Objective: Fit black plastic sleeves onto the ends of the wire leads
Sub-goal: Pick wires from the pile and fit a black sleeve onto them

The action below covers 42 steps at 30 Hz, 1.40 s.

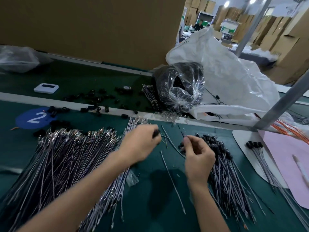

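**Two hands bringing a sleeve and a lead together over a crowded green bench**

Through the head camera I watch both hands meet over the bench. The left hand (142, 144) is curled, gripping a small black sleeve (156, 133) at its fingertips. The right hand (199, 156) pinches a thin wire lead (181, 132) between thumb and forefinger; motion blur hides the lead's tip. Sleeve and lead are near each other but apart, so I judge the fitting not yet made.

Risks, as I read them: the lead looks thin and springy, so a misaimed push could bend it or send it past the sleeve's mouth. Loose leads lying between and below the hands could snag a wrist. The bare leads (66, 156) fanned left of the left hand and the sleeved leads (222, 158) heaped right of the right hand lie close enough to get mixed.

The surface is a dark green mat (150, 198). Beyond the hands lie scattered spare sleeves (93, 99), a clear bag of black parts (180, 86) and a large white sack (225, 77). A brown cardboard wall (92, 27) stands behind; stacked cartons fill the room beyond the right hand.
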Tool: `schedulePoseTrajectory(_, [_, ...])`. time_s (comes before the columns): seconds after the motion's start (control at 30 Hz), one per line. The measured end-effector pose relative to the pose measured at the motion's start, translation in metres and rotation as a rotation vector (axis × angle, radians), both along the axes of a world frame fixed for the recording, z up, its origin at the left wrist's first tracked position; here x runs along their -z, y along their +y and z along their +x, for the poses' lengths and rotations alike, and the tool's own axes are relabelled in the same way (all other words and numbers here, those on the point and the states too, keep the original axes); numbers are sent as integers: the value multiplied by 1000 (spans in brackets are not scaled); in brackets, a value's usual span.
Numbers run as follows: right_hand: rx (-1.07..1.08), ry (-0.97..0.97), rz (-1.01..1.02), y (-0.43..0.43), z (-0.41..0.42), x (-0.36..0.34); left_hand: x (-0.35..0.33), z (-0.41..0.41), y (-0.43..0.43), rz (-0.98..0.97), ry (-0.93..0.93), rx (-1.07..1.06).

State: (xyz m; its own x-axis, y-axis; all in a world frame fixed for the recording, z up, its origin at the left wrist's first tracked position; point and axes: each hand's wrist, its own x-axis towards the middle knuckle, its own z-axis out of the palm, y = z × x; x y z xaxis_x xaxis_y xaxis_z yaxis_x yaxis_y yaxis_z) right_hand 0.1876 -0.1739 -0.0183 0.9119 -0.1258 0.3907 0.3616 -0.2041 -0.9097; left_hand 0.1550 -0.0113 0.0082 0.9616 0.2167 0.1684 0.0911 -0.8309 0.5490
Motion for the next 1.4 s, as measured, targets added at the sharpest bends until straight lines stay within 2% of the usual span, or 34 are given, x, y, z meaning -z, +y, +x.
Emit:
schedulePoseTrajectory(0.07, [-11,5,-27,0,-2,0,16,-12,-14,-2,8,26])
schedulePoseTrajectory(0.17, [-51,-13,-79,2,-5,-1,30,-12,-12,118,-107,44])
schedulePoseTrajectory(0.27, [-97,-26,-125,2,-6,-1,22,-11,-11,92,-155,28])
schedulePoseTrajectory(0.4, [-232,22,-53,1,-8,-5,14,-20,-18,-262,-100,41])
schedulePoseTrajectory(0.5, [-355,-13,57,4,-15,-11,13,-26,-23,-297,-70,28])
schedulePoseTrajectory(0.7, [-443,-88,24,13,-25,-10,9,-30,-32,-446,-51,68])
schedulePoseTrajectory(0.8, [-427,-73,32,11,-22,-10,6,-31,-35,-594,3,98])
schedulePoseTrajectory(0.9, [-420,-67,62,9,-21,-9,6,-34,-37,-795,-12,127])
schedulePoseTrajectory(0.97, [-426,-65,78,8,-20,-9,9,-37,-36,-860,-23,152])
schedulePoseTrajectory(1.1, [-454,-34,106,8,-21,-8,10,-42,-31,-928,-91,191])
schedulePoseTrajectory(1.2, [-439,-18,76,8,-19,-7,10,-45,-25,-941,-154,145])
schedulePoseTrajectory(1.4, [-399,-40,92,5,-16,-8,11,-47,-17,-853,-175,82])
